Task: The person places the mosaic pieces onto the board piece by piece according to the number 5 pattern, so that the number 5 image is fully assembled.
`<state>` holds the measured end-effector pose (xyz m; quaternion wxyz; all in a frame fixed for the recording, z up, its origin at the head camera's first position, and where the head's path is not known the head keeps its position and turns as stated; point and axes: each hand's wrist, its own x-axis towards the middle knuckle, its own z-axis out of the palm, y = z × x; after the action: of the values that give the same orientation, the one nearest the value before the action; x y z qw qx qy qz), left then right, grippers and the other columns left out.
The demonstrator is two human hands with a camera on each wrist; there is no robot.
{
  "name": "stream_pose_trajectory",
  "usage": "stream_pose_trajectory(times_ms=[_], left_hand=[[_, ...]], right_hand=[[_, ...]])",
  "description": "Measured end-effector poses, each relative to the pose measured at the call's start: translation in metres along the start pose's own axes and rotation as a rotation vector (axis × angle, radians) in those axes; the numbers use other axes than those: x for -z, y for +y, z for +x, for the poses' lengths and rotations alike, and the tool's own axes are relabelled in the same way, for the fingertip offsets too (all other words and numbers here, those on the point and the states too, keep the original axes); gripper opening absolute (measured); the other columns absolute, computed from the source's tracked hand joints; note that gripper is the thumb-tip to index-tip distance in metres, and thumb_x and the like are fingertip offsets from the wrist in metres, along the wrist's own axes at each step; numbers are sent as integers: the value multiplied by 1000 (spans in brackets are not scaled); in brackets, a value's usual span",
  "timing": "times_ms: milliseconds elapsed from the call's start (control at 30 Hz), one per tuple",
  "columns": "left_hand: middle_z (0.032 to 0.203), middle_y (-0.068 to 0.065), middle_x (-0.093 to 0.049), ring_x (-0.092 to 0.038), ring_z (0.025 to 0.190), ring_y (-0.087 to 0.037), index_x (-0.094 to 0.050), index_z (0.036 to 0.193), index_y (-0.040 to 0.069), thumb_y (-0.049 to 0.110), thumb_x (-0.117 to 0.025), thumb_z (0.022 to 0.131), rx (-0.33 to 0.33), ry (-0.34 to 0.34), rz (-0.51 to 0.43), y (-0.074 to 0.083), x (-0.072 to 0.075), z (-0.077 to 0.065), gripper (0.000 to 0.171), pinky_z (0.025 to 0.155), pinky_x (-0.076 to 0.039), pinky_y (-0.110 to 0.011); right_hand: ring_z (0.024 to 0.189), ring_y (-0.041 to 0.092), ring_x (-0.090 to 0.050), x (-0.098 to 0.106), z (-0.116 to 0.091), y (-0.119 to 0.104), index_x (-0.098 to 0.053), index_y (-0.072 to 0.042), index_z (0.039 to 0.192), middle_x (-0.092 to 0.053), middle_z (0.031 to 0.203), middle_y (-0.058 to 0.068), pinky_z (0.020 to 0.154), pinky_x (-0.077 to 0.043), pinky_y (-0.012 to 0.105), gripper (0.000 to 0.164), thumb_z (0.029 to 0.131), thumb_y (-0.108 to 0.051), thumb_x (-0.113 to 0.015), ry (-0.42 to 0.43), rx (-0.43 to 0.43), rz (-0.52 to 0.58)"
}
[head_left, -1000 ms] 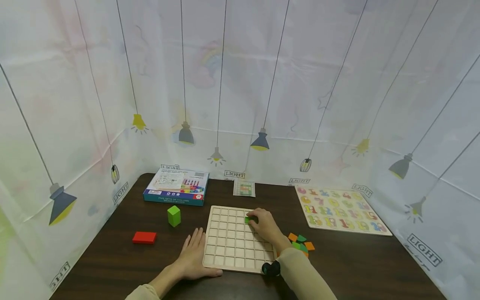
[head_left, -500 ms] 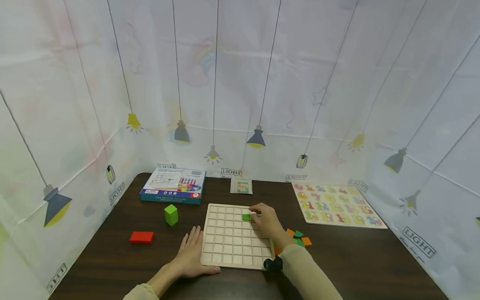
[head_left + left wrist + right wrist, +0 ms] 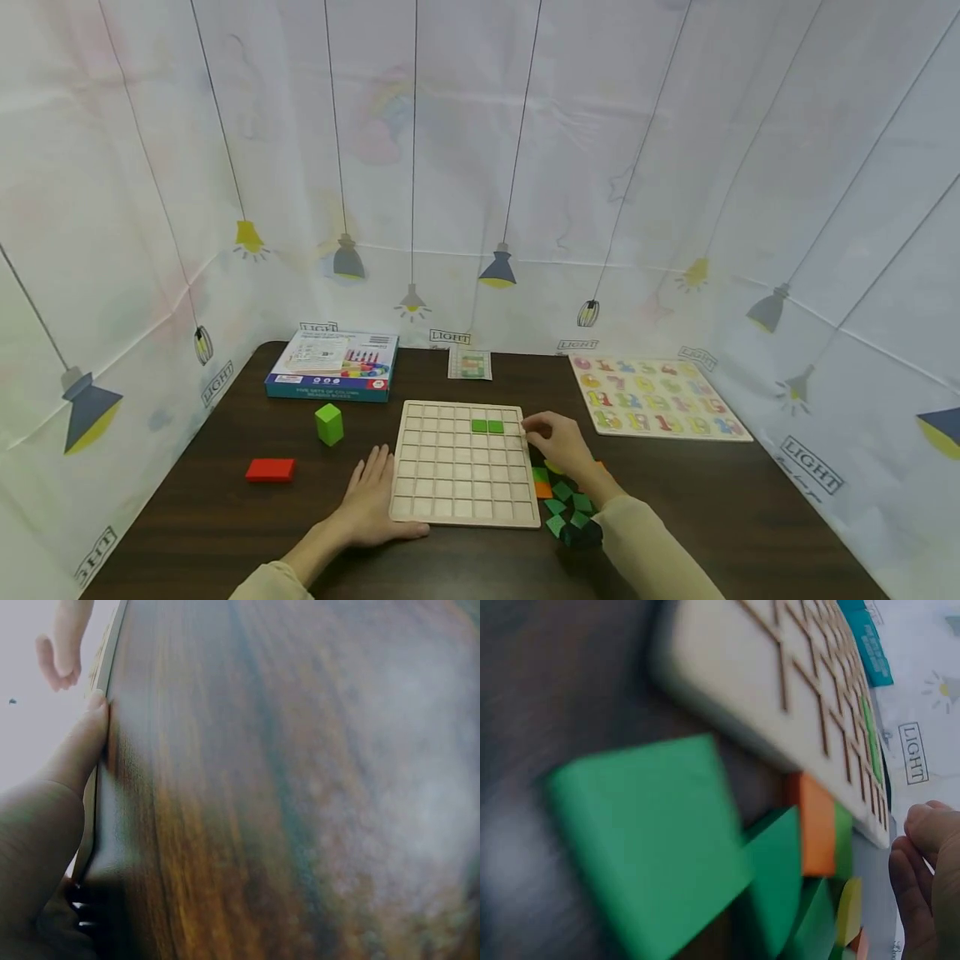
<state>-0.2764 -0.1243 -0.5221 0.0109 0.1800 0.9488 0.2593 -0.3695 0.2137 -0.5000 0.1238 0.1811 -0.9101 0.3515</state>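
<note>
A wooden grid board [image 3: 450, 483] lies flat on the dark table, with two green square tiles [image 3: 487, 427] side by side in its second row from the back. My left hand [image 3: 367, 500] rests on the table against the board's left side, its fingers straight and its thumb [image 3: 86, 739] along the front edge. Just off the board's right edge is my right hand [image 3: 562, 446], fingers loosely bent, no tile visible in them. Below and beside it lie several loose green tiles [image 3: 570, 500], an orange tile [image 3: 543, 490] and a yellow piece [image 3: 848, 911].
Left of the board stand a green block [image 3: 328, 424] and a red block [image 3: 270, 470]. Behind are a blue-and-white game box [image 3: 327, 389], a small pattern card [image 3: 470, 364] and a number puzzle board [image 3: 675, 429] at the right. A printed curtain [image 3: 480, 167] encloses the table.
My right hand has moved off the green tiles to the right, past the board's edge. Both tiles and more of the loose pile now show. My left hand stays beside the board.
</note>
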Motion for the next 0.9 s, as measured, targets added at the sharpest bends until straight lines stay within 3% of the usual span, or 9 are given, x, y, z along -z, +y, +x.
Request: stream_pose_trajectory(times_ms=[333,733,900], left_hand=[[152,-29,-11,-5,141,-40,-18,145,-11,75,-65,66,16,-6,22,-3,4,2,127,109,-6,-56],[151,-30,-13,-6,140,-41,-19,145,-12,71,-68,66,18,-4,6,-2,3,0,124,109,-7,-57],[151,-29,-13,-6,140,-40,-19,145,-11,72,-67,66,9,1,8,-2,-2,1,124,109,-7,-57]], right_hand=[[86,14,-63,17,-22,9,-70,-10,101,-68,98,-3,75,-52,31,17,84,-6,-71,-39,23,21],[80,13,-61,37,-51,33,-70,-13,91,-67,89,-4,72,-51,34,15,79,-3,-75,45,-19,-121],[77,11,-61,42,-58,38,-69,-12,90,-66,87,-4,69,-51,32,18,76,-5,-78,31,0,-133]])
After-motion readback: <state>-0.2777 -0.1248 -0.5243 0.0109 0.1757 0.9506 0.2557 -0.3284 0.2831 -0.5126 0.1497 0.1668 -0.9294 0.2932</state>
